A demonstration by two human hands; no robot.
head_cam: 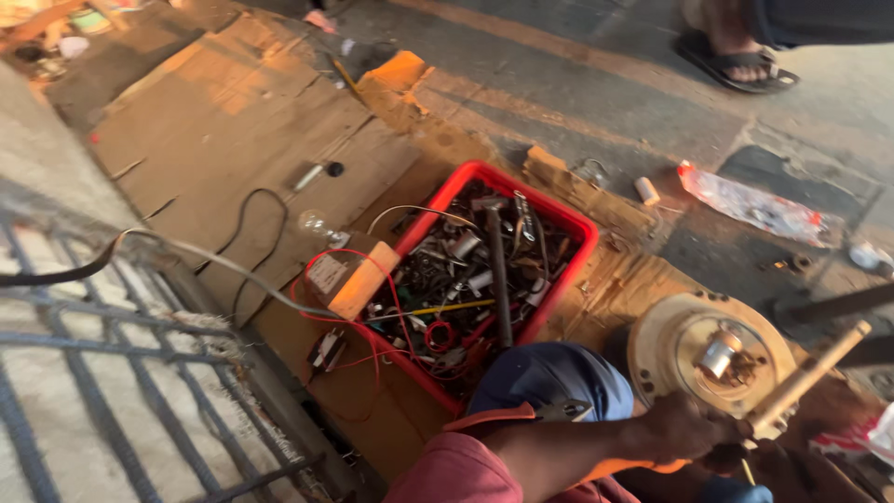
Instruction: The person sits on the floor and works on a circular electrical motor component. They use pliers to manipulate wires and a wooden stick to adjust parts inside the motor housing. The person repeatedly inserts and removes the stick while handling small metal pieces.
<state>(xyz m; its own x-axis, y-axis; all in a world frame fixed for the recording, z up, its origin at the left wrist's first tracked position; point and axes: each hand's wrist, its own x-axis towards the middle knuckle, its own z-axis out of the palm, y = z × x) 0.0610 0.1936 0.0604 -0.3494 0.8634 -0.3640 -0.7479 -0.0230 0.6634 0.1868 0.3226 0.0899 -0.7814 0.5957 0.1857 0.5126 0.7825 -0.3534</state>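
While a pale wooden handle (808, 377) slanting up to the far right is clenched in one hand (694, 430), which hand cannot be told; the round motor housing (712, 359) lies just beyond.

The box (568, 224) full of metal bits is bright red. A thin red wire (349, 261) loops over its left edge. A yellow stick (438, 310) lies inside it among grey and silver parts. The cardboard (233, 112) under it is brown. The round motor part (670, 349) is cream with a shiny silver middle. The wooden handle (819, 368) is pale tan. The knee (549, 377) is blue. The sleeve (456, 470) is dark pink.
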